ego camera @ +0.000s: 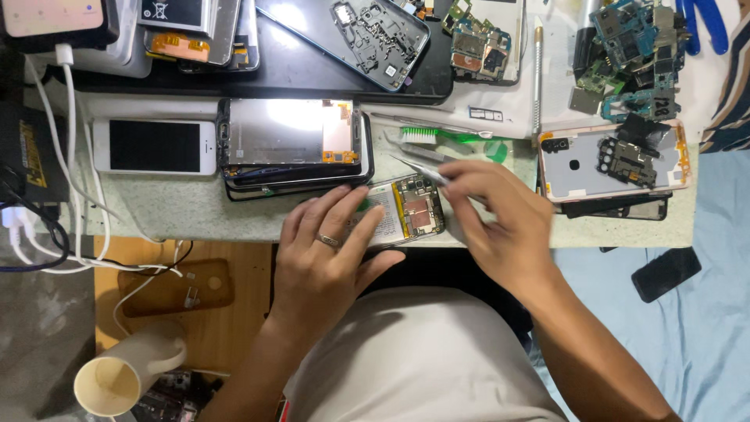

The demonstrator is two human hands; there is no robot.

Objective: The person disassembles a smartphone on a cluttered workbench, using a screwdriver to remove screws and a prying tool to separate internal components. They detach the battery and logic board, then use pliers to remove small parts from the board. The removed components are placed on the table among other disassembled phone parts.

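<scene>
Left hand (328, 250) lies flat, fingers spread, pressing an opened phone (406, 211) at the near edge of a speckled green bench (180, 207). Right hand (500, 219) pinches tweezers (418, 169) over it. Bench crowded: white phone (155, 146), screen stack (293, 144), circuit boards (633, 47), green brush (445, 137). Blue sheet (703, 312) at right.
</scene>
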